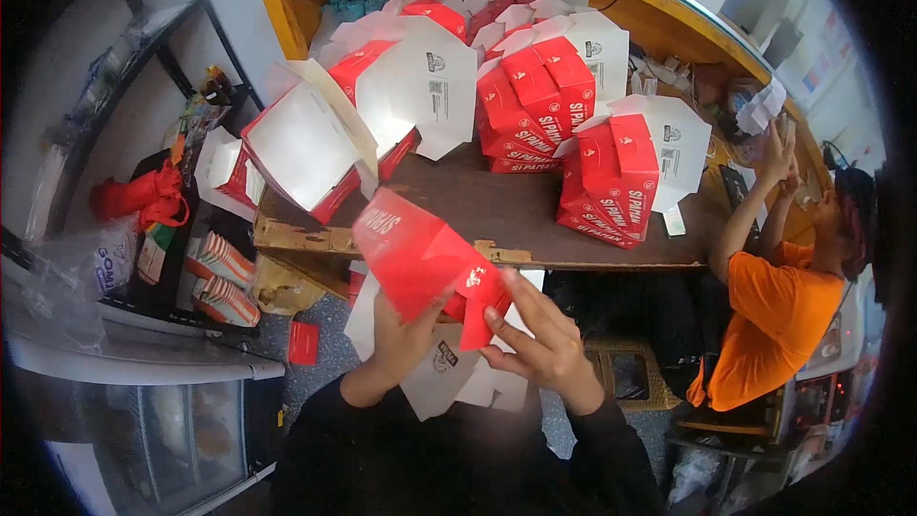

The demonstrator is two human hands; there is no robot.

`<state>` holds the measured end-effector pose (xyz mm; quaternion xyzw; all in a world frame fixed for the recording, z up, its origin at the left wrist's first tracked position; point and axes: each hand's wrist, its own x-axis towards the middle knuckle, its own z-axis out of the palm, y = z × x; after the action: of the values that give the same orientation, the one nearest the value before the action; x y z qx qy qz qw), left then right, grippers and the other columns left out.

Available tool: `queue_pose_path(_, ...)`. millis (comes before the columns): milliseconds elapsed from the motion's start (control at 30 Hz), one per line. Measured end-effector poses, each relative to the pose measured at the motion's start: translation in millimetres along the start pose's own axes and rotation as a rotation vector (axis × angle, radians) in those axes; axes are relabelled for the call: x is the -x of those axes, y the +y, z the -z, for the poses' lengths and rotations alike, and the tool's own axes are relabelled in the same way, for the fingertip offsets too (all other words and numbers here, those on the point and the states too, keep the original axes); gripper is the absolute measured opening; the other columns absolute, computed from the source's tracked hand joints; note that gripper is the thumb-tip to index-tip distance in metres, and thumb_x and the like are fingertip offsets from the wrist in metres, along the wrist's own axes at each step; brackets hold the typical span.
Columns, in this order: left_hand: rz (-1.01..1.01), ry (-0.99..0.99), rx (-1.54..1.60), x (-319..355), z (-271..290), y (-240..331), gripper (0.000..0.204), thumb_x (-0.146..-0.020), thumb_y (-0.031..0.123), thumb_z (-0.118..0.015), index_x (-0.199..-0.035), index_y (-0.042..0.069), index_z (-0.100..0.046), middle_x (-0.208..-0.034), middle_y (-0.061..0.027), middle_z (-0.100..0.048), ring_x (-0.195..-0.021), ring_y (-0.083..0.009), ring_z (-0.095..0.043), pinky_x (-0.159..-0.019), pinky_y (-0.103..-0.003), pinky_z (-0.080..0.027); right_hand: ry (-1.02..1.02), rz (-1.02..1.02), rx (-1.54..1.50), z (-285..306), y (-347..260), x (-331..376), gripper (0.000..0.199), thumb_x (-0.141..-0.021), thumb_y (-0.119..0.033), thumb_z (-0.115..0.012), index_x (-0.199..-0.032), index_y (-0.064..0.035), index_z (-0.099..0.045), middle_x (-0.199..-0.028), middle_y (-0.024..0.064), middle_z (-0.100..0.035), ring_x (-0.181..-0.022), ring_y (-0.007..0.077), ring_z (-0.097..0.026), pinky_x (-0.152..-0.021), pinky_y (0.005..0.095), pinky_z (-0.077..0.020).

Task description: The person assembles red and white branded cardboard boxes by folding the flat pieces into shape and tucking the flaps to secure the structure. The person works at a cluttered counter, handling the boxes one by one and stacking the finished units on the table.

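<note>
In front of my body I hold a red and white cardboard food box (425, 263), tilted and partly folded, above the table's near edge. My left hand (406, 339) grips its lower left side, the thumb pressed along the red panel. At the other end, my right hand (549, 344) pinches a red flap between thumb and fingers. Below the hands, white cardboard pieces (439, 377) lie close to my lap; the hands cover part of them. Just beyond sits an open box (310, 148) with a white inside, among other boxes.
Several red folded boxes (535, 100) crowd the brown table (449, 220), one box (611, 177) near its front edge. To the right a person in an orange shirt (778, 315) raises both hands around white paper (761, 107). Dark shelves (143, 48) and a glass-fronted cabinet (191, 430) flank the left.
</note>
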<state>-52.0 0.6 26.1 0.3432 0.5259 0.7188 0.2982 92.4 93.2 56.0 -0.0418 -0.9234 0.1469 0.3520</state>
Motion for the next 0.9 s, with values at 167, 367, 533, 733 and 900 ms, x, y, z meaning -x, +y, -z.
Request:
queue_pose_path(167,0.224,0.044,0.085,4.8,-4.9,-9.2,0.028,-0.082,0.018,-0.057,-0.104,0.001,-0.05,-0.097,-0.0073,-0.056,-0.087,-0.013,-0.054,-0.074,-0.025,-0.043,0.15,-0.062,0.076,-13.4,-2.7,6.2,0.043,-0.059,-0.009,-0.072,-0.099,0.0014,-0.057,-0.117,0.0271,-0.043,-0.102,0.0406,-0.048,-0.076,0.039,-0.0479)
queue_pose_path(367,-0.295,-0.206,-0.337,2.6,-1.6,1.4,0.033,-0.078,0.011,-0.06,-0.108,0.001,-0.049,-0.103,-0.01,-0.054,-0.094,-0.0188,-0.052,-0.078,-0.032,-0.042,0.192,-0.113,0.053,-26.9,8.3,9.0,0.044,-0.06,-0.007,-0.072,-0.101,-0.0006,-0.056,-0.121,0.0277,-0.039,-0.104,0.0409,-0.045,-0.076,0.0372,-0.0465)
queue_pose_path(533,-0.182,-0.377,-0.381,-9.6,-0.8,-5.3,0.027,-0.081,0.013,-0.053,-0.105,0.0,-0.05,-0.098,-0.015,-0.054,-0.089,-0.026,-0.054,-0.076,-0.035,-0.041,0.263,-0.143,0.152,-33.7,7.5,7.2,0.047,-0.059,-0.008,-0.073,-0.103,-0.0035,-0.057,-0.122,0.0271,-0.039,-0.098,0.0376,-0.049,-0.07,0.0344,-0.0469)
queue_pose_path(733,-0.178,-0.773,-0.635,-29.7,26.8,17.8,0.029,-0.07,-0.004,-0.046,-0.096,0.003,-0.055,-0.081,-0.0182,-0.057,-0.078,-0.0353,-0.054,-0.068,-0.039,-0.044,0.311,-0.228,-0.4,-19.1,18.1,34.7,0.044,-0.078,-0.034,-0.057,-0.112,-0.0075,-0.049,-0.119,0.0264,-0.041,-0.102,0.035,-0.047,-0.076,0.0376,-0.0437)
queue_pose_path(900,-0.27,-0.844,-1.033,-30.5,38.5,-4.3,0.023,-0.068,-0.001,-0.049,-0.089,0.004,-0.052,-0.073,-0.0103,-0.058,-0.069,-0.0288,-0.055,-0.062,-0.037,-0.041,-0.136,-0.115,0.08,-18.5,26.8,11.2,0.052,-0.069,-0.043,-0.062,-0.108,-0.0095,-0.051,-0.117,0.0172,-0.045,-0.103,0.0316,-0.046,-0.087,0.0426,-0.0345)
